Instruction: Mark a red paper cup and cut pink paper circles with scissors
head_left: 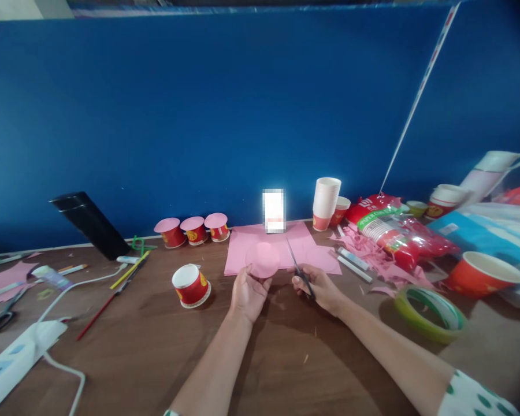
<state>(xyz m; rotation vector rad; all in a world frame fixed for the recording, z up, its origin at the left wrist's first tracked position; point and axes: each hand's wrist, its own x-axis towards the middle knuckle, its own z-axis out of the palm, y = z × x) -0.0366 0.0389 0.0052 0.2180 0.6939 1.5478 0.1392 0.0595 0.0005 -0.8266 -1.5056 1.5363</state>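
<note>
My left hand (250, 294) is closed on the lower edge of a round pink paper disc (263, 259), held up over the table. In my right hand (318, 289) is a pair of scissors (304, 277), its blades pointing up and away beside the disc. Pink paper sheets (242, 245) lie flat behind both hands. Left of my left hand stands a cut-down red paper cup (192, 285) with a white inside. Several similar short cups with pink disc tops (195, 222) line the wall.
A cup stack (326, 202), a red paper-cup bag (383, 225), pink scraps (372, 248), a tape roll (429, 315) and an orange cup (481, 274) crowd the right. Leftward are a black bottle (93, 225), pencils (130, 270), a power strip (21, 361) and its cable. A blue partition (242, 115) stands behind.
</note>
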